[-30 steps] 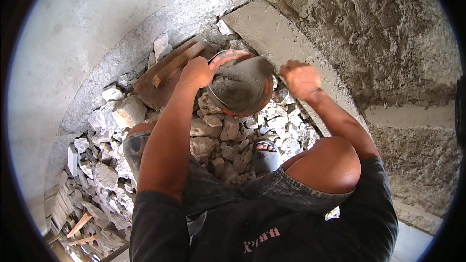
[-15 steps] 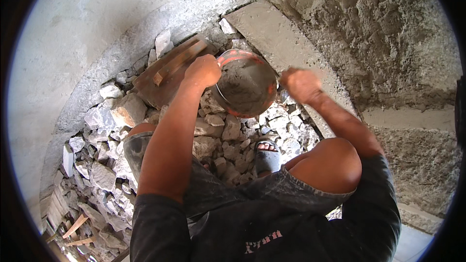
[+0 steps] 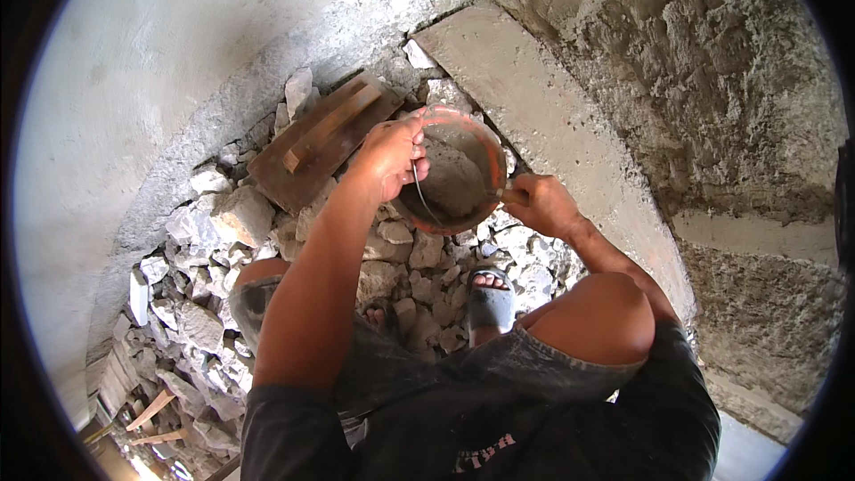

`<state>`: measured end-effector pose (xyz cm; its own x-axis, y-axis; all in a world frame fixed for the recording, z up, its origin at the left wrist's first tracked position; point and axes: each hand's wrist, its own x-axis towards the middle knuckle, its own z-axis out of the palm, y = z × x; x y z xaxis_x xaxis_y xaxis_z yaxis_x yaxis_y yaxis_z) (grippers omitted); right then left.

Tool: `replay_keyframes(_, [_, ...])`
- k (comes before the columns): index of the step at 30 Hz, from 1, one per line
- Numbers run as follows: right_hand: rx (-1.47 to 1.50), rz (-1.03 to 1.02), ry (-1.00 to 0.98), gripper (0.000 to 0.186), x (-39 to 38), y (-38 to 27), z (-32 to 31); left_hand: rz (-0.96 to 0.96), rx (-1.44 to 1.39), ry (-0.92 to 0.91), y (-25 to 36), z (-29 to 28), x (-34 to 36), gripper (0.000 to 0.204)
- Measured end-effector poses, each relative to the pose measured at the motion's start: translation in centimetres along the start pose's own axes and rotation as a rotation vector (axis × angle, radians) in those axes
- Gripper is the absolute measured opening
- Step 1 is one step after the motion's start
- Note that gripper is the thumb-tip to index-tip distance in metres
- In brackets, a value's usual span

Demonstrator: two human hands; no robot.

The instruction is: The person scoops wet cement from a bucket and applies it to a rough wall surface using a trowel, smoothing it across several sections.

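An orange bucket holding wet grey mortar sits on stone rubble in front of my knees. My left hand grips its near-left rim, where the thin wire handle hangs down. My right hand is closed at the bucket's right rim around a short tool handle. The tool's blade is hidden by the bucket and mortar.
A brown wooden float board lies on the rubble left of the bucket. A concrete ledge runs diagonally behind it, under a rough plastered wall. A smooth grey wall curves on the left. My sandalled foot stands on stones.
The bucket was tipped toward me with its mouth facing the camera; it now sits more upright and lower. Both hands came down with it, and the right hand closed in on its rim.
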<state>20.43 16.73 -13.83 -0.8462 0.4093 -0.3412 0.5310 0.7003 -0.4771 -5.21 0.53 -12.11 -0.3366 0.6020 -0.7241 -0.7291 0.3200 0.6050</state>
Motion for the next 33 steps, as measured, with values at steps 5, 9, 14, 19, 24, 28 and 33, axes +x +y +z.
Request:
replay_keyframes(5, [-0.02,-0.048,0.014,0.027,0.0,-1.1,-2.5,-0.016,-0.067,0.04,-0.5,1.7,-1.6,0.027])
replay_keyframes(9, [-0.039,-0.061,0.069,0.031,-1.2,-0.4,-4.8,0.153,-0.001,0.204,0.2,7.0,-5.6,0.028])
replay_keyframes(14, [-0.056,-0.059,0.068,0.035,-4.9,-6.3,-11.7,0.252,-0.163,0.154,3.6,6.1,-14.6,0.031])
replay_keyframes(19, [0.003,-0.079,0.038,0.029,-10.7,-12.9,-23.5,0.249,-0.379,0.288,9.9,8.6,-26.2,0.042])
replay_keyframes(24, [0.076,-0.1,0.008,0.027,-16.6,-18.5,-35.1,0.294,-0.515,0.28,13.7,9.8,-37.6,0.034])
replay_keyframes(28, [0.391,-0.129,-0.098,0.033,-20.5,-18.8,-43.2,0.248,-0.564,0.627,15.6,11.8,-45.5,0.044])
replay_keyframes(33, [0.898,-0.117,-0.16,0.023,-22.4,-6.0,-50.6,0.313,-0.316,0.599,16.2,11.8,-51.8,0.029])
